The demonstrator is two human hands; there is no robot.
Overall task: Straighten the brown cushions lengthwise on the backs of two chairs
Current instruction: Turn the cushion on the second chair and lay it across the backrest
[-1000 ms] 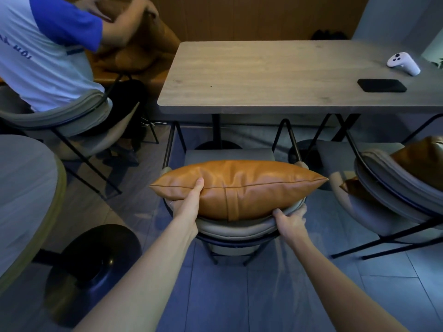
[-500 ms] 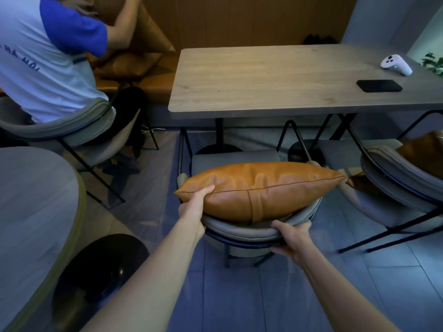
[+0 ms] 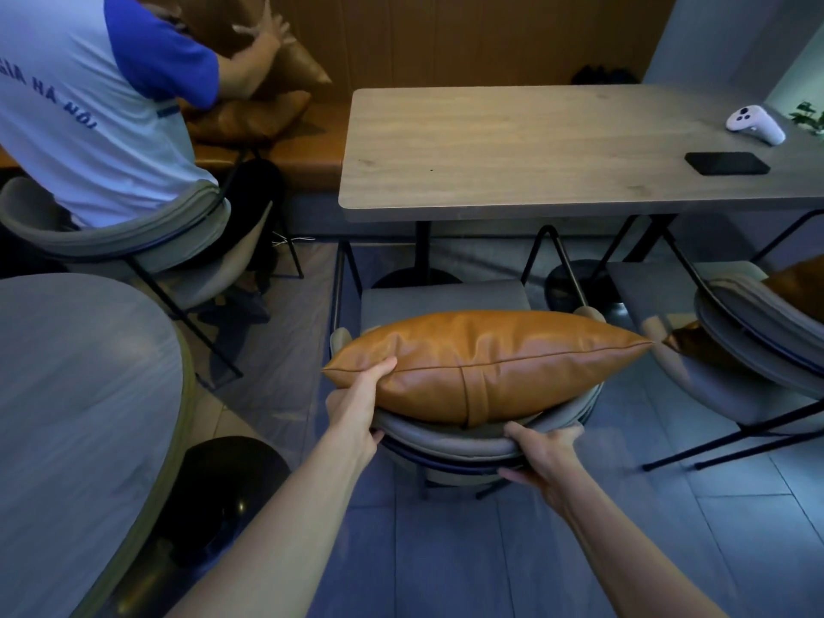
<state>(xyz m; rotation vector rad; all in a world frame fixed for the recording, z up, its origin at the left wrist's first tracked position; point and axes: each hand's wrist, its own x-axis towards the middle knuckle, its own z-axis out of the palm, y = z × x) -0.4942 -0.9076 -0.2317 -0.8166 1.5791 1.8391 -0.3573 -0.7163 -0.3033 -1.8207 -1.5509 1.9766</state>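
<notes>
A brown leather cushion (image 3: pixel 490 363) lies lengthwise along the curved back of a grey chair (image 3: pixel 450 439) in front of me. My left hand (image 3: pixel 356 408) grips the cushion's left end, thumb on top. My right hand (image 3: pixel 541 452) is closed around the chair's backrest under the cushion's right half. A second brown cushion (image 3: pixel 798 287) rests on the back of another grey chair (image 3: pixel 749 341) at the right edge, mostly cut off by the frame.
A wooden table (image 3: pixel 512 149) stands beyond the chair, carrying a black phone (image 3: pixel 727 163) and a white controller (image 3: pixel 755 123). A round table (image 3: pixel 67 394) sits at left. A person in a white and blue shirt (image 3: pixel 89 104) handles cushions on a bench at upper left.
My right hand has slid from the cushion's underside onto the chair's backrest. The cushion and chair sit further right in view as my head shifted; the left hand keeps its hold.
</notes>
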